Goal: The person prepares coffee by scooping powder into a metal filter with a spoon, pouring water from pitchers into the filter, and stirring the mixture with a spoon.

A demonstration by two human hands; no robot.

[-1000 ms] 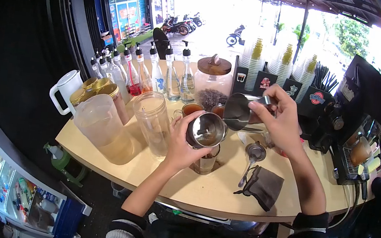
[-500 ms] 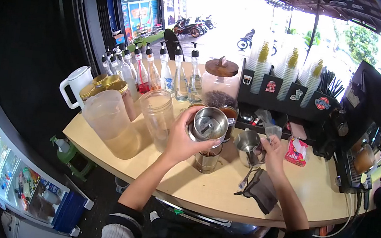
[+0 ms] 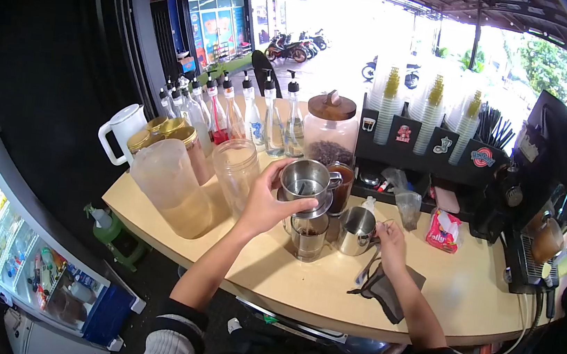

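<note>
Steel drip filter [image 3: 305, 179] near the frame's centre, held over the clear glass mug [image 3: 309, 243] by the left hand [image 3: 266, 204], its fingers and thumb curled round the side. The right hand [image 3: 392, 244] had its fingers bent at the handle of the steel pitcher [image 3: 356, 234]; whether they gripped could not be told. Tilting the filter could have sent drips onto the surface [image 3: 315, 294]; a sideways jerk could have knocked the glass of brown drink [image 3: 342, 192].

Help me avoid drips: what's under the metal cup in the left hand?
A glass with something dark inside shows below the metal cup, which hides part of the glass's rim.
</note>
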